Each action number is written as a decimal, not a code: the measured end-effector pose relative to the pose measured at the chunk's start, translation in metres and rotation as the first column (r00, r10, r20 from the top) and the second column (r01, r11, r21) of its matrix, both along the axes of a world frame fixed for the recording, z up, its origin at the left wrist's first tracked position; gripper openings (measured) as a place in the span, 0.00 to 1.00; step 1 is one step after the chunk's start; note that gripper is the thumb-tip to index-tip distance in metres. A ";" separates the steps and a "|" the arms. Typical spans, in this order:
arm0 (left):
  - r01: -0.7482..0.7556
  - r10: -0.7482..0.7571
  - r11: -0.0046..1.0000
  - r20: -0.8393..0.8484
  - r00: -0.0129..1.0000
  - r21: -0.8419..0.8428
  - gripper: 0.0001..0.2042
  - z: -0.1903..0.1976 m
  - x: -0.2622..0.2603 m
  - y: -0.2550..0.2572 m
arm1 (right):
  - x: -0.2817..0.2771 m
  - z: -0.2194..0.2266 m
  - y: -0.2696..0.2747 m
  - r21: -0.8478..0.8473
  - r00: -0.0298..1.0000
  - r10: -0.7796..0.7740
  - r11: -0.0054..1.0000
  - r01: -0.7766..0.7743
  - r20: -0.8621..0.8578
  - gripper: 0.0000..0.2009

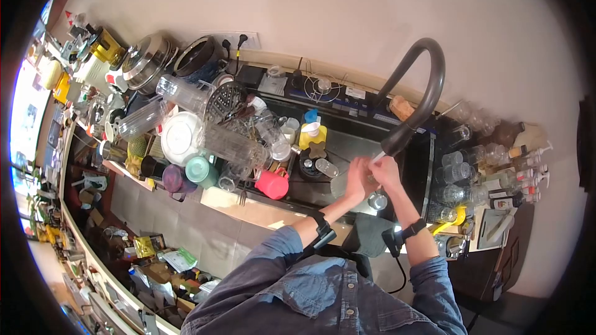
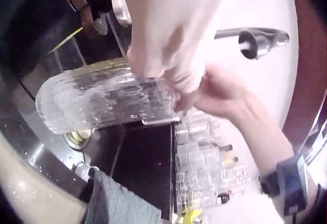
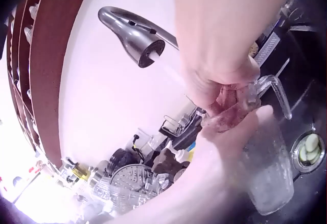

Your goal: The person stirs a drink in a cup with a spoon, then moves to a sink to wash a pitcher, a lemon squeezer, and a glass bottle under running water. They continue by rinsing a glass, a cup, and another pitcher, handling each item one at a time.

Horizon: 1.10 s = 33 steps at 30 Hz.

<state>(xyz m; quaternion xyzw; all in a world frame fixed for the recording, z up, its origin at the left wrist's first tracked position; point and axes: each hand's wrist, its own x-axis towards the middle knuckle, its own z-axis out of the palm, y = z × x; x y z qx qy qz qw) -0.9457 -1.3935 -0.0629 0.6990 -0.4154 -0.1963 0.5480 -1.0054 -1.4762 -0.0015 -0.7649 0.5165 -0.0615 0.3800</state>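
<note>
Over the sink [image 1: 354, 142], both hands are at a clear ribbed pitcher [image 2: 97, 99] that lies tilted, wet, its handle [image 3: 280, 97] sticking out to one side. My left hand [image 1: 357, 181] grips it near the mouth, fingers curled round the upper part. At the rim, my right hand [image 1: 387, 174] has curled fingers and thumb on the edge; its fingertips are partly hidden. Just above the hands hangs the dark faucet [image 1: 428, 80], and water runs from its spout [image 3: 148, 55] onto the right hand.
Left of the sink stand stacked dishes, with a white plate [image 1: 181, 138], a pink mug [image 1: 272, 185] and a skimmer [image 1: 225, 100]. Several clear glasses [image 1: 456, 172] and bottles line the right. A round drain [image 3: 309, 151] holds pale slices. A grey cloth [image 2: 120, 203] hangs at the front edge.
</note>
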 end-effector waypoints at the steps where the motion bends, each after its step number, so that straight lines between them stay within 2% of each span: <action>1: -0.038 0.037 0.999 0.021 0.999 0.030 0.37 0.003 -0.005 0.001 | 0.002 -0.010 0.002 -0.023 0.996 -0.086 0.996 0.086 0.006 0.11; 3: -0.085 0.083 0.996 0.080 0.993 0.026 0.37 0.000 -0.010 0.000 | 0.005 -0.032 0.006 -0.067 0.966 -0.259 0.963 0.260 0.021 0.11; 5: -0.108 0.115 0.993 0.154 0.981 -0.047 0.37 -0.007 -0.009 -0.002 | 0.008 -0.035 0.006 -0.073 0.959 -0.284 0.956 0.284 -0.002 0.11; 9: -0.040 0.040 0.999 0.125 0.991 -0.003 0.38 -0.007 -0.005 0.007 | 0.007 -0.033 0.005 -0.035 0.960 -0.281 0.959 0.281 0.008 0.11; 11: 0.002 -0.006 1.000 0.131 0.991 0.031 0.40 -0.007 0.004 0.007 | 0.005 -0.017 0.003 -0.005 0.993 -0.116 0.993 0.116 -0.003 0.11; 12: 0.029 -0.042 0.995 0.129 0.991 0.100 0.39 -0.004 0.011 0.008 | 0.004 -0.008 0.002 0.012 0.999 -0.031 0.999 0.032 -0.007 0.11; 13: 0.057 -0.079 0.984 0.125 0.989 0.169 0.39 0.014 0.022 0.009 | 0.001 -0.002 -0.001 0.036 0.988 0.149 0.988 -0.148 -0.031 0.10; 14: 0.085 -0.115 0.968 0.116 0.987 0.236 0.39 0.024 0.028 0.008 | 0.000 -0.003 -0.004 0.065 0.983 0.186 0.980 -0.186 0.002 0.10; 15: 0.054 -0.082 0.988 0.189 0.979 0.148 0.37 0.020 0.029 0.005 | -0.001 -0.005 -0.007 0.090 0.975 0.221 0.971 -0.223 0.036 0.10; 16: 0.079 -0.089 0.988 0.077 0.993 0.131 0.36 0.013 0.027 0.003 | -0.001 -0.007 -0.010 0.110 0.965 0.253 0.959 -0.260 0.071 0.10; 18: 0.126 -0.113 0.988 -0.148 0.983 0.086 0.35 0.002 0.019 0.002 | 0.000 -0.023 -0.011 0.046 0.975 0.198 0.978 -0.203 0.098 0.10; 19: 0.065 -0.057 0.996 -0.123 0.991 0.065 0.34 0.006 0.013 0.003 | 0.000 -0.033 -0.010 0.020 0.980 0.167 0.985 -0.170 0.110 0.10; 21: -0.052 0.054 0.998 -0.081 0.995 0.025 0.33 0.017 0.002 0.007 | 0.003 -0.050 -0.008 0.141 0.993 -0.101 0.986 0.091 0.068 0.10; 23: -0.063 0.066 0.997 -0.072 0.995 0.040 0.34 0.010 -0.004 0.006 | 0.011 -0.044 -0.002 0.209 0.951 -0.309 0.931 0.299 0.013 0.11; 24: -0.068 0.071 0.997 -0.065 0.995 0.047 0.34 0.007 -0.004 0.006 | 0.014 -0.045 0.001 0.212 0.936 -0.352 0.917 0.339 0.027 0.11; 26: -0.074 0.076 0.995 0.031 0.997 -0.064 0.36 -0.003 -0.005 0.004 | 0.016 -0.049 0.005 0.218 0.897 -0.438 0.882 0.417 0.055 0.11; 29: -0.038 0.052 0.990 0.101 0.993 -0.139 0.38 -0.004 -0.006 0.004 | 0.014 -0.047 0.005 0.159 0.910 -0.414 0.901 0.404 0.035 0.10; 30: -0.019 0.035 0.989 0.114 0.993 -0.145 0.39 -0.004 -0.005 0.007 | 0.011 -0.044 0.004 0.167 0.932 -0.355 0.925 0.341 0.066 0.10; 32: 0.076 -0.078 0.997 0.180 0.981 0.016 0.41 0.008 0.009 0.011 | 0.001 -0.029 0.002 0.177 0.965 -0.227 0.963 0.203 0.129 0.10; 33: 0.118 -0.137 0.988 0.207 0.969 0.098 0.42 0.013 0.016 0.011 | -0.002 -0.024 0.001 0.125 0.989 -0.118 0.986 0.106 0.091 0.11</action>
